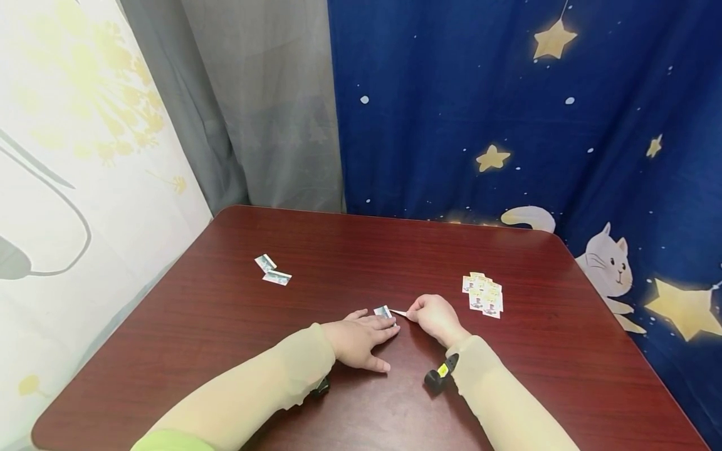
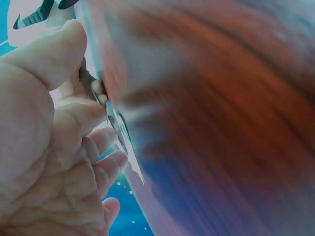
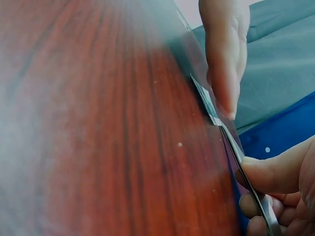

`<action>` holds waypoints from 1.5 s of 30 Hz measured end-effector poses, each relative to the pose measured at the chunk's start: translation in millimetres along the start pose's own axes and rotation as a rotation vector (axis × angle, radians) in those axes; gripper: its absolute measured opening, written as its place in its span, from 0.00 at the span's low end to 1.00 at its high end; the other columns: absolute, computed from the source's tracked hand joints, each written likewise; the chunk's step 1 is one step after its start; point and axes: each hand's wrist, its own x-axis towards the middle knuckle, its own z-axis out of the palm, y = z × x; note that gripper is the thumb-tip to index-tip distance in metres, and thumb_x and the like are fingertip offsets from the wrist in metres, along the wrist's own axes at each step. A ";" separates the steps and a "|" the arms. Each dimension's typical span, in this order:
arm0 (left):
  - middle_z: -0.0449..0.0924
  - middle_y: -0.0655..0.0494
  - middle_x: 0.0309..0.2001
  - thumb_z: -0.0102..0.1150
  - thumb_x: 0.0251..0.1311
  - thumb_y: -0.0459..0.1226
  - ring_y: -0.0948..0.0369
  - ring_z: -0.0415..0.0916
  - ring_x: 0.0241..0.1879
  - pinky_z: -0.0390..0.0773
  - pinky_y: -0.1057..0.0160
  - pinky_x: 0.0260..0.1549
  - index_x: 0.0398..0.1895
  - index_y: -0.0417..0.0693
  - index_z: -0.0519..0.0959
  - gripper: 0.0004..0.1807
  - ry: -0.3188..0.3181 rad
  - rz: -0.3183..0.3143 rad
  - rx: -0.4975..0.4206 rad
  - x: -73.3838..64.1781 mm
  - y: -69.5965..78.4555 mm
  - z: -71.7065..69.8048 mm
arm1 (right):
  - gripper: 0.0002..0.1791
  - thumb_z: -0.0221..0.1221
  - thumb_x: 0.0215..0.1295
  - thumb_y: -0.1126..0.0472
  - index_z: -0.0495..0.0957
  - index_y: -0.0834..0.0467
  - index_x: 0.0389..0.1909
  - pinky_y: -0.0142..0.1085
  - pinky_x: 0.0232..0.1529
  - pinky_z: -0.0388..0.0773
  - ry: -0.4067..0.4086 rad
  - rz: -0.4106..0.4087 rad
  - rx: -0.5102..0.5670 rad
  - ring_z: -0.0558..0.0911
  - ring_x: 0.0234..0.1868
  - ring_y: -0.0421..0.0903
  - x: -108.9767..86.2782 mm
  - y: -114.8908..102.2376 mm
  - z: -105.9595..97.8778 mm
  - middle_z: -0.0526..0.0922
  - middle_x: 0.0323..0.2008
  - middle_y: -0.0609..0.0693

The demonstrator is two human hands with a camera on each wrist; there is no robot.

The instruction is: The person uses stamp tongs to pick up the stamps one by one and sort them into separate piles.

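On the table, the fingertips of my left hand press flat on a small printed card, covering part of it. The same card shows edge-on in the right wrist view, with a pale, bluish print. My right hand pinches slim metal tweezers between thumb and fingers. Their pointed tip meets the card's near end; whether it grips the card, I cannot tell. The left wrist view shows the left palm with its fingers stretched toward the card.
Two similar cards, one touching the other, lie at the table's left. A cluster of several yellow-and-white cards lies to the right. The dark red table has rounded far corners; a blue curtain hangs behind it.
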 end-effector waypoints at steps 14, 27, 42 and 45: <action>0.55 0.63 0.73 0.48 0.61 0.65 0.64 0.49 0.73 0.46 0.50 0.70 0.73 0.57 0.61 0.41 -0.027 -0.021 0.006 -6.3 -3.2 -2.8 | 0.06 0.65 0.55 0.62 0.81 0.54 0.20 0.37 0.32 0.70 0.008 0.006 0.000 0.74 0.26 0.42 -3.5 5.4 -3.7 0.79 0.22 0.44; 0.57 0.63 0.72 0.52 0.58 0.66 0.61 0.54 0.71 0.46 0.49 0.69 0.73 0.57 0.61 0.43 -0.007 -0.046 -0.042 -10.1 -8.6 -2.0 | 0.05 0.66 0.54 0.61 0.82 0.53 0.21 0.37 0.33 0.70 0.015 0.009 0.003 0.74 0.27 0.42 -9.0 14.1 -9.8 0.79 0.22 0.43; 0.60 0.60 0.70 0.51 0.58 0.66 0.58 0.56 0.70 0.50 0.50 0.68 0.72 0.54 0.64 0.43 0.006 -0.113 0.015 -8.9 -11.8 -3.2 | 0.06 0.65 0.54 0.61 0.81 0.53 0.20 0.38 0.33 0.70 0.016 0.017 -0.005 0.74 0.27 0.42 -22.2 19.5 -17.9 0.79 0.22 0.43; 0.61 0.59 0.69 0.51 0.59 0.66 0.57 0.58 0.68 0.52 0.50 0.68 0.71 0.54 0.65 0.42 0.017 -0.118 0.018 -8.0 -12.7 -3.3 | 0.07 0.65 0.54 0.62 0.81 0.53 0.20 0.38 0.32 0.70 0.017 0.013 0.000 0.73 0.27 0.42 -24.7 20.5 -18.8 0.79 0.22 0.43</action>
